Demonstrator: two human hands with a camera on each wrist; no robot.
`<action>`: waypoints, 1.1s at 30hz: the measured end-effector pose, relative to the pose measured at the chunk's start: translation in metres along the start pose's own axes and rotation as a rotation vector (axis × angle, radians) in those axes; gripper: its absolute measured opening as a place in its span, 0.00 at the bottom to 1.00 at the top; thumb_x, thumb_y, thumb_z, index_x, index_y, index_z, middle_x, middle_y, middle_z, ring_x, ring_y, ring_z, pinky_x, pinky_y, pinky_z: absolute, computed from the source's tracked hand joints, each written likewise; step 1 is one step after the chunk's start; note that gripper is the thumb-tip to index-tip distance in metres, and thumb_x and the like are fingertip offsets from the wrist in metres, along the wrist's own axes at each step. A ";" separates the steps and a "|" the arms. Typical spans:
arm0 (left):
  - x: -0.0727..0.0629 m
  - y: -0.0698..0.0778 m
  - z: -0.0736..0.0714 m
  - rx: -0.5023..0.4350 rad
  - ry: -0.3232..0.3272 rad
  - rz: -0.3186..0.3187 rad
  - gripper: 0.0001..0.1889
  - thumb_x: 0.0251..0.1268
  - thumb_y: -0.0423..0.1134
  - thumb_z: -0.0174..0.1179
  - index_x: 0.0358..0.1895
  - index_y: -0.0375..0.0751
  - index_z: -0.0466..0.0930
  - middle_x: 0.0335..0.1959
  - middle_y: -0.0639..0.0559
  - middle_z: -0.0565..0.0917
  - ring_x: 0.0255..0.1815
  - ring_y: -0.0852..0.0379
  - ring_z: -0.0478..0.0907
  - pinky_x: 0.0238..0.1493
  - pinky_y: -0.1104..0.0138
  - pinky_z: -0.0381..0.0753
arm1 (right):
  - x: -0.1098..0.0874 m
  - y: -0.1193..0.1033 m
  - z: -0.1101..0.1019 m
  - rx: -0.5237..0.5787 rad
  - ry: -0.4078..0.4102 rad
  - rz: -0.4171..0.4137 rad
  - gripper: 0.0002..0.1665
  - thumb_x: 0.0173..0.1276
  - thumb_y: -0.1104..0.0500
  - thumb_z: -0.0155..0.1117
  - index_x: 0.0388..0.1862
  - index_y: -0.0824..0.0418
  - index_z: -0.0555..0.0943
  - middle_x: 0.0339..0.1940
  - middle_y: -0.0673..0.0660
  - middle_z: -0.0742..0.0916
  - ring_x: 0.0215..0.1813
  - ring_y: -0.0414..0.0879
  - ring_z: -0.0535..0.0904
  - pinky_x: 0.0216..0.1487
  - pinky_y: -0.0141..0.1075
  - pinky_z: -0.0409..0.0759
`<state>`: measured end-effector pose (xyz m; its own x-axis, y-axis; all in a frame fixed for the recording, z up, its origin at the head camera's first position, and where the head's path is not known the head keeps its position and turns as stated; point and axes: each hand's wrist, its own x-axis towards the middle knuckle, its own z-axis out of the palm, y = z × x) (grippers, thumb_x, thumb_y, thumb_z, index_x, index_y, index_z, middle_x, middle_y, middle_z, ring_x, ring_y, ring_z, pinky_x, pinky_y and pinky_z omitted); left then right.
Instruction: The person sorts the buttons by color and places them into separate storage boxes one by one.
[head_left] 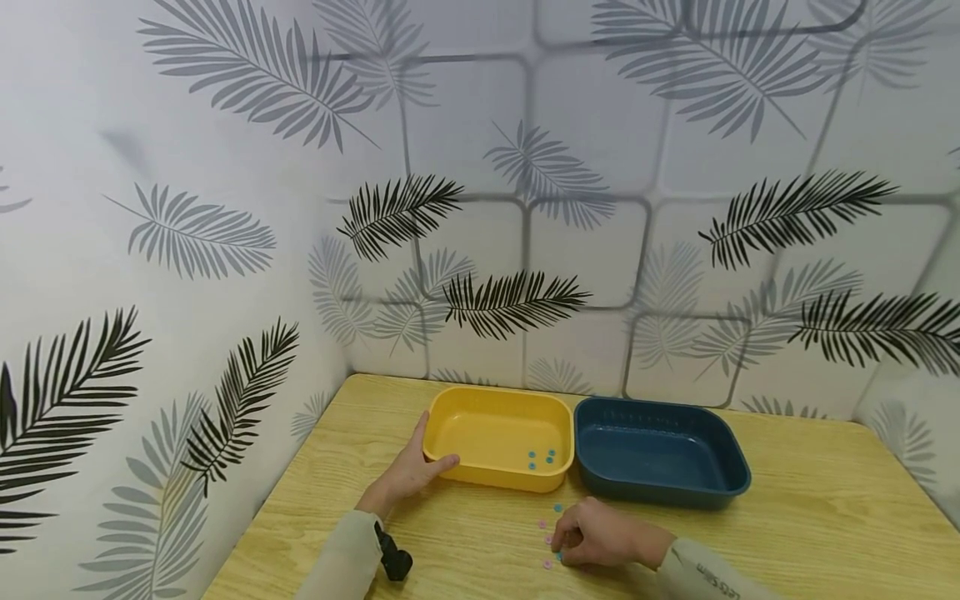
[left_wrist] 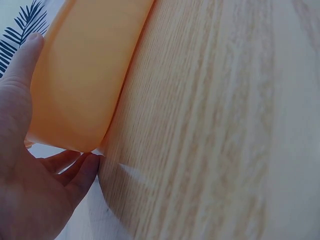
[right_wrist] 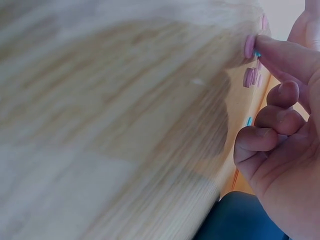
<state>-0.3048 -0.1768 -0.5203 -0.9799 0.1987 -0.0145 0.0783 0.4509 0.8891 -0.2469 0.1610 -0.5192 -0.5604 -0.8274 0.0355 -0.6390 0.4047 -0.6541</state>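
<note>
Now left fingers [left_wrist: 84,175] grip yellow tray [head_left: 495,477]; right fingers [right_wrist: 282,55], blue disc [head_left: 558,557].

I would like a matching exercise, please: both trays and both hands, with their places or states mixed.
1. Left hand
2. Yellow tray
3. Right hand
4. Dark blue tray

A. Four small blue pieces lie inside
B. Right of the other tray
C. Gripping a tray's left side
D. Touching a small blue piece outside both trays

Pairs: 1-C; 2-A; 3-D; 4-B

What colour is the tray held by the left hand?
Yellow. The tray in the left hand shows best in the head view.
</note>
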 end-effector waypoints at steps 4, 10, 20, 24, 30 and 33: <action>0.000 -0.001 0.000 0.000 -0.002 0.000 0.53 0.61 0.48 0.64 0.76 0.42 0.30 0.75 0.36 0.45 0.72 0.38 0.51 0.69 0.46 0.48 | 0.000 -0.002 0.000 0.002 -0.001 -0.004 0.06 0.60 0.64 0.66 0.35 0.55 0.86 0.24 0.39 0.82 0.25 0.28 0.74 0.27 0.26 0.76; 0.001 -0.001 0.001 -0.002 0.000 -0.005 0.53 0.61 0.49 0.64 0.76 0.42 0.31 0.75 0.36 0.46 0.72 0.38 0.51 0.69 0.46 0.48 | 0.001 -0.004 -0.001 -0.003 0.000 0.003 0.05 0.60 0.64 0.66 0.33 0.55 0.86 0.22 0.39 0.81 0.24 0.28 0.72 0.25 0.25 0.74; 0.000 0.000 0.001 0.004 -0.001 -0.018 0.54 0.60 0.49 0.64 0.76 0.42 0.31 0.74 0.35 0.46 0.72 0.38 0.51 0.68 0.45 0.48 | -0.001 -0.004 -0.005 0.117 0.059 0.021 0.05 0.59 0.66 0.66 0.27 0.56 0.84 0.18 0.40 0.76 0.21 0.29 0.67 0.22 0.23 0.66; -0.001 -0.001 0.001 0.003 -0.001 -0.018 0.54 0.60 0.50 0.65 0.76 0.41 0.31 0.74 0.35 0.47 0.72 0.38 0.51 0.68 0.45 0.48 | -0.002 -0.004 -0.013 0.223 0.101 0.111 0.02 0.60 0.64 0.67 0.30 0.58 0.84 0.18 0.48 0.80 0.21 0.34 0.71 0.23 0.26 0.70; 0.001 -0.002 0.000 0.006 -0.001 -0.024 0.54 0.60 0.51 0.64 0.76 0.42 0.31 0.74 0.36 0.47 0.72 0.38 0.50 0.68 0.45 0.48 | -0.003 -0.005 -0.023 0.226 0.139 0.171 0.03 0.61 0.60 0.68 0.31 0.59 0.84 0.26 0.47 0.83 0.24 0.36 0.73 0.26 0.29 0.73; 0.002 -0.002 0.000 0.011 -0.001 -0.022 0.54 0.60 0.51 0.64 0.76 0.42 0.31 0.75 0.36 0.47 0.72 0.38 0.50 0.68 0.46 0.48 | -0.003 -0.007 -0.027 0.222 0.146 0.182 0.03 0.61 0.60 0.68 0.30 0.59 0.84 0.27 0.46 0.83 0.24 0.36 0.73 0.26 0.28 0.73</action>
<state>-0.3066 -0.1771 -0.5224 -0.9813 0.1895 -0.0346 0.0586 0.4646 0.8836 -0.2547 0.1711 -0.4947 -0.7350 -0.6781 0.0007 -0.4000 0.4328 -0.8079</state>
